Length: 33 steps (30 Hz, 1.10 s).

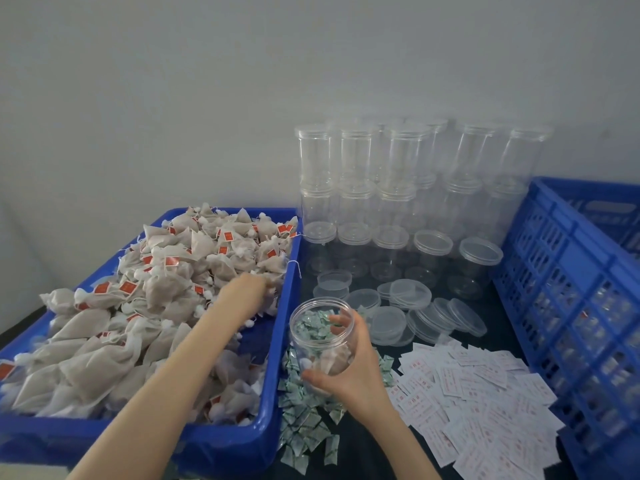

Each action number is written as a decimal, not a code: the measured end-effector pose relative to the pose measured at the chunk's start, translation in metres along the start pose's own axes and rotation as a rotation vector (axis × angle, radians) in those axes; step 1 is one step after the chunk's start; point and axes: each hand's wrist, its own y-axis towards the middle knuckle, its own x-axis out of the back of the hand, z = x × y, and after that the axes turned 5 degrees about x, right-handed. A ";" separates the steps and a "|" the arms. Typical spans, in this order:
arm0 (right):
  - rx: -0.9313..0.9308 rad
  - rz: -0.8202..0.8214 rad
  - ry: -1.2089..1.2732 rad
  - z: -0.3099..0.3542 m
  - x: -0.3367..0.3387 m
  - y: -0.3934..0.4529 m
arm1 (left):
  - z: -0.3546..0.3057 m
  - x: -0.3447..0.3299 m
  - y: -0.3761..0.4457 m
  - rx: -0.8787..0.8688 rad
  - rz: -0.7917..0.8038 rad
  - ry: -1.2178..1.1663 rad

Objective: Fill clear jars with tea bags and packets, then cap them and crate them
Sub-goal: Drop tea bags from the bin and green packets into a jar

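Clear plastic jar (322, 336), uncapped and partly filled, sits tilted in my right hand (349, 367), which wraps it from the side with the thumb low on the near wall and the fingers curled over the far rim. It hangs just above the dark table at about 5 o'clock from the centre of my view, mouth leaning toward 10 o'clock. Inside I see a few beige tea bags low down and small green-and-white packets higher up.

My left hand (247, 287) reaches to 10 o'clock into the shallow blue plastic tub (277, 358), fingers buried in the heap of beige mesh tea bags with red tags (166, 271); I cannot tell whether they have closed on a bag.

Risks, as I judge them: the jar is smooth and tilted, so a loose grip could let it roll out and spill. Strings and tags tangle, so one pull may drag several bags over the tub wall. My fingers over the rim narrow the mouth, and a bag could catch there.

Room is tight. The tub wall stands just beside the jar at 9 o'clock. Loose green-and-white sachets (304, 420) lie below it, white paper packets with red print (485, 403) at 4 o'clock, loose clear round lids (408, 317) at 2 o'clock, stacked empty clear jars (398, 188) at 12, and the tall blue slatted crate (571, 306) walls off 3 o'clock. The open path is straight up.
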 end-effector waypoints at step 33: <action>-0.069 0.038 -0.010 -0.007 -0.003 0.005 | -0.029 0.096 -0.089 -0.572 -0.041 -0.611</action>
